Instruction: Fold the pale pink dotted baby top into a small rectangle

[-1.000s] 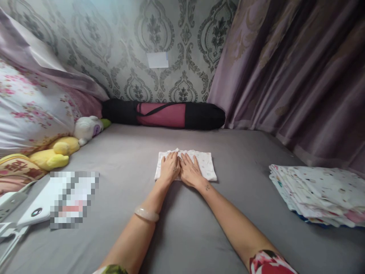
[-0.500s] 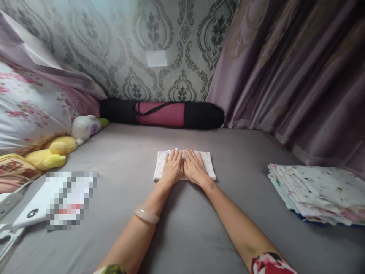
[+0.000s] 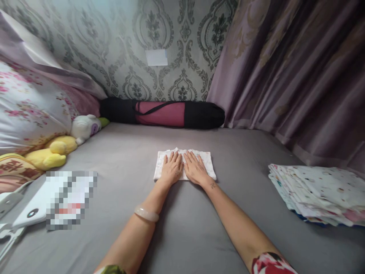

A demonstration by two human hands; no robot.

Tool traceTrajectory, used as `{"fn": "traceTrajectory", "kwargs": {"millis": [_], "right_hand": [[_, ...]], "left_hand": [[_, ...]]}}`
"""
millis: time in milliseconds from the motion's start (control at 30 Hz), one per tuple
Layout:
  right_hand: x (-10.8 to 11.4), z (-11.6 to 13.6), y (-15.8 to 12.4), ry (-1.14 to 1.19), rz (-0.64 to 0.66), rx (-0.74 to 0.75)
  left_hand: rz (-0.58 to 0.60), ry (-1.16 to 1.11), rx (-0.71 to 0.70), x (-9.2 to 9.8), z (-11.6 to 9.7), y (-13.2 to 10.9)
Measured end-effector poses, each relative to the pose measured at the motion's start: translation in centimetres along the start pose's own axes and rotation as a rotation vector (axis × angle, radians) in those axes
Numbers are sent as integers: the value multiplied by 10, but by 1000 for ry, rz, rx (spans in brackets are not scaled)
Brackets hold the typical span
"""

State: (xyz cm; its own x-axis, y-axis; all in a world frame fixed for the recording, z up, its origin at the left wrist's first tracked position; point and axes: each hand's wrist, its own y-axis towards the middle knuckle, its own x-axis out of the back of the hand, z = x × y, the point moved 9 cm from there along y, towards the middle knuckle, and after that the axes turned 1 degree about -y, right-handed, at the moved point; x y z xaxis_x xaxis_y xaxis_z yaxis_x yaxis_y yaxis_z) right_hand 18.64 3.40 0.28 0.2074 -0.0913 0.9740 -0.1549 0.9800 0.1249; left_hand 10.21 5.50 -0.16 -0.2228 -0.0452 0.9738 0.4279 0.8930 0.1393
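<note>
A folded white cloth (image 3: 209,164) with a faint print lies flat on the grey bed sheet (image 3: 182,228), its long side running left to right. My left hand (image 3: 172,167) rests palm down on its left half, fingers stretched out. On the right half lies my right hand (image 3: 195,167), also flat with its fingers extended. The two hands are side by side with a narrow gap between them. They hide the middle of the cloth, and whether it is a garment I cannot tell.
A stack of folded printed fabrics (image 3: 316,194) sits at the right. Along the wall lies a black and pink long bag (image 3: 162,114). Plush toys (image 3: 45,156) and a floral pillow (image 3: 31,110) are at the left, near a white phone-like device (image 3: 31,207) and white hangers (image 3: 11,239).
Both hands stay on the cloth. The fingers have spread slightly, and the gap between the hands is a little wider.
</note>
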Motion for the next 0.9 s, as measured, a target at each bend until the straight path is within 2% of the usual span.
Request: {"fn": "traceTrajectory", "kwargs": {"millis": [100,267,467,567,667,800,900], "right_hand": [[8,-6,0,-19,-56,-43],[-2,-13,-1,-13,15,-71],[-3,-13,-1,-4,17,-75],[0,-14,-1,-8,11,-72],[7,-21,-1,-40,-49,-99],[-1,-31,-2,-43,0,-145],[-6,-33,-2,-45,23,-153]], "left_hand": [[-91,23,40,8,7,0],[19,31,98,-5,17,1],[8,54,85,-3,15,0],[-33,79,86,4,15,0],[-113,109,135,10,24,-1],[-61,99,192,-1,39,1],[-40,91,197,-6,42,1]]}}
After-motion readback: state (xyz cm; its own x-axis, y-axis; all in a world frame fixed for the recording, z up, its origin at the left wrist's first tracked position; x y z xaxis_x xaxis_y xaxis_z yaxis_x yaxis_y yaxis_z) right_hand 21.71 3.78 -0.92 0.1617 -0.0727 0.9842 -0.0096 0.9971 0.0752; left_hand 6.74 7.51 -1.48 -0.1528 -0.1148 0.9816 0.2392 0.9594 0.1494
